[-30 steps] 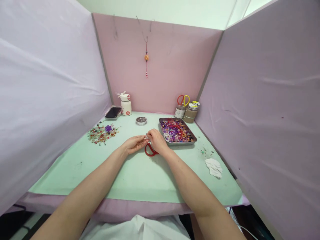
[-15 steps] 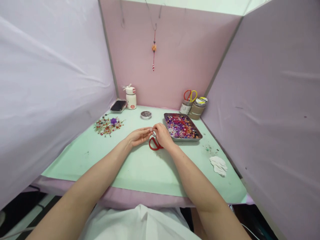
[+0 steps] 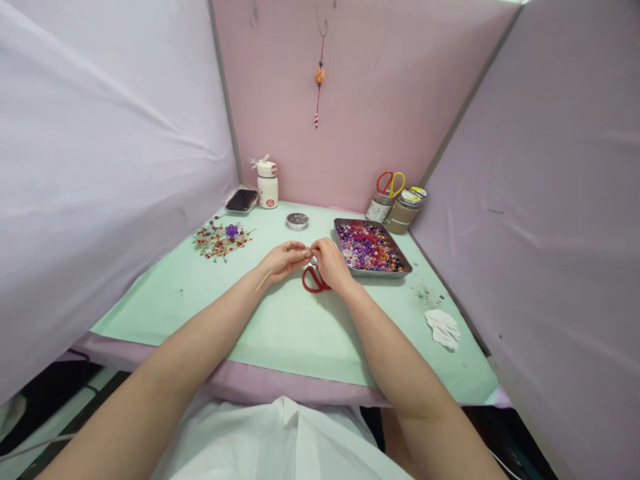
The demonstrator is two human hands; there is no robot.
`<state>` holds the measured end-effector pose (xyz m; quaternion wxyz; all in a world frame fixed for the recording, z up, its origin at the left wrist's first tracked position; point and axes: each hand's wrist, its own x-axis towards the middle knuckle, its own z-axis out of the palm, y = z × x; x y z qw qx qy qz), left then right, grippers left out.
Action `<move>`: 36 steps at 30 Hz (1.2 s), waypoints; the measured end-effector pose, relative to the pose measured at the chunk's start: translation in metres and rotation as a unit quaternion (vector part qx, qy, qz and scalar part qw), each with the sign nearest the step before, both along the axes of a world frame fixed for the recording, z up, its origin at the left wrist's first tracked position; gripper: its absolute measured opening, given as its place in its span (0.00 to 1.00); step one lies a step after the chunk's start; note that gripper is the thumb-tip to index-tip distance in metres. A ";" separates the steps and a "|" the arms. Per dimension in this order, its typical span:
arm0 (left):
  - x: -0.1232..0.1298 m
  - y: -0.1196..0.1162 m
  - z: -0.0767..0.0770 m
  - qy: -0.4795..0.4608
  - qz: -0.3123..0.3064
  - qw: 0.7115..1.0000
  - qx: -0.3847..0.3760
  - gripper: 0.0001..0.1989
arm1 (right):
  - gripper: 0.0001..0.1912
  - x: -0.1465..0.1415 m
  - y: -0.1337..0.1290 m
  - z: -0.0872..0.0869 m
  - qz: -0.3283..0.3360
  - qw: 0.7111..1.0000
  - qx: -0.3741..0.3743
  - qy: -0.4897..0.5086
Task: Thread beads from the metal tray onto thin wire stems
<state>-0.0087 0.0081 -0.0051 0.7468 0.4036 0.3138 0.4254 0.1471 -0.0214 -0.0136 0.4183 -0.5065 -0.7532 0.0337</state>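
Note:
My left hand [image 3: 286, 262] and my right hand [image 3: 331, 264] meet fingertip to fingertip over the middle of the table. Both are closed in a pinch at the same spot, around something too small to make out. Just beneath them lies a pair of scissors with red handles [image 3: 312, 289]; their blades are partly hidden by my right hand. Right beside that hand is a metal tray [image 3: 381, 274] of mixed purple, red, clear and orange beads [image 3: 367, 247]. A heap of small beaded pieces [image 3: 218, 243] with a purple cluster [image 3: 231, 231] lies off to the left.
Behind my hands sits a small round container [image 3: 297, 221]. A phone [image 3: 242, 200] and a white bottle [image 3: 267, 187] stand back left; two jars [image 3: 379, 207], one holding scissors, back right. A crumpled white cloth [image 3: 443, 329] lies right. A beaded string [image 3: 320, 77] hangs behind.
The view has tilted down and shifted slightly left. My left fingers have curled in more, and the two hands' fingertips are closer together. The things on the table stay put.

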 end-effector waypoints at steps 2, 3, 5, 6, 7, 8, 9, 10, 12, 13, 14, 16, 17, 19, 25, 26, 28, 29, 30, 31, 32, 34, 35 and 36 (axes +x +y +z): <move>0.001 -0.001 0.000 -0.005 0.017 1.000 0.010 0.14 | 0.06 0.000 0.000 0.000 0.000 1.000 0.002 0.007; 0.002 -0.001 0.000 -0.008 0.023 1.000 0.013 0.15 | 0.06 -0.001 0.000 0.000 0.001 1.000 0.003 0.012; 0.002 0.000 0.000 -0.014 0.029 0.999 0.017 0.15 | 0.06 -0.001 0.000 0.001 0.003 1.000 0.008 0.021; 0.002 0.000 0.000 -0.017 0.030 0.999 0.018 0.15 | 0.06 -0.001 0.000 0.001 0.002 1.000 0.012 0.025; 0.002 0.000 0.000 -0.019 0.031 0.999 0.018 0.14 | 0.06 0.000 0.000 0.001 -0.002 0.999 0.016 0.030; 0.002 0.000 0.000 -0.020 0.032 0.999 0.019 0.14 | 0.06 0.000 0.000 0.002 -0.007 0.999 0.021 0.036; 0.002 0.000 0.000 -0.021 0.032 0.999 0.019 0.14 | 0.06 0.000 -0.001 0.002 -0.012 0.999 0.026 0.041; 0.002 0.000 0.001 -0.021 0.032 0.999 0.019 0.15 | 0.06 0.000 -0.002 0.003 -0.017 0.998 0.031 0.046; 0.002 0.000 0.002 -0.020 0.031 0.999 0.018 0.15 | 0.05 -0.001 -0.003 0.005 -0.021 0.998 0.038 0.052; 0.002 -0.001 0.002 -0.019 0.030 0.999 0.018 0.15 | 0.05 -0.001 -0.004 0.006 -0.020 0.998 0.041 0.053; 0.003 -0.001 0.002 -0.018 0.028 0.999 0.018 0.15 | 0.05 -0.002 -0.005 0.007 -0.019 0.998 0.042 0.053; 0.003 -0.001 0.002 -0.018 0.027 0.999 0.017 0.15 | 0.05 -0.003 -0.007 0.008 -0.015 0.998 0.043 0.053; 0.003 -0.001 0.003 -0.019 0.028 0.999 0.017 0.15 | 0.05 -0.004 -0.008 0.008 -0.013 0.998 0.044 0.054; 0.003 -0.001 0.003 -0.023 0.028 0.999 0.017 0.16 | 0.06 -0.005 -0.009 0.009 -0.010 0.997 0.049 0.054; 0.003 -0.002 0.004 -0.027 0.030 0.999 0.015 0.16 | 0.09 -0.006 -0.009 0.009 -0.002 0.997 0.062 0.040; 0.003 -0.002 0.004 -0.029 0.032 0.999 0.013 0.16 | 0.09 -0.006 -0.009 0.008 -0.002 0.997 0.062 0.036; 0.003 -0.002 0.004 -0.032 0.035 0.999 0.010 0.16 | 0.10 -0.006 -0.009 0.008 -0.002 0.997 0.064 0.031; 0.003 -0.002 0.005 -0.032 0.036 0.999 0.009 0.15 | 0.10 -0.006 -0.009 0.008 -0.002 0.997 0.065 0.029; 0.003 -0.002 0.005 -0.033 0.038 0.999 0.007 0.15 | 0.10 -0.006 -0.009 0.007 -0.003 0.997 0.066 0.026; 0.003 -0.002 0.005 -0.033 0.039 0.999 0.005 0.14 | 0.10 -0.006 -0.009 0.007 -0.003 0.998 0.067 0.022; 0.003 -0.002 0.005 -0.034 0.041 0.999 0.004 0.14 | 0.10 -0.006 -0.009 0.007 -0.003 0.998 0.067 0.019; 0.003 -0.002 0.004 -0.035 0.044 0.998 0.001 0.14 | 0.10 -0.006 -0.010 0.007 -0.003 0.998 0.066 0.016; 0.003 -0.002 0.004 -0.035 0.045 0.998 0.000 0.14 | 0.10 -0.006 -0.010 0.007 -0.001 0.998 0.066 0.017; 0.003 -0.002 0.004 -0.035 0.045 0.998 0.000 0.14 | 0.10 -0.006 -0.010 0.007 0.001 0.998 0.066 0.018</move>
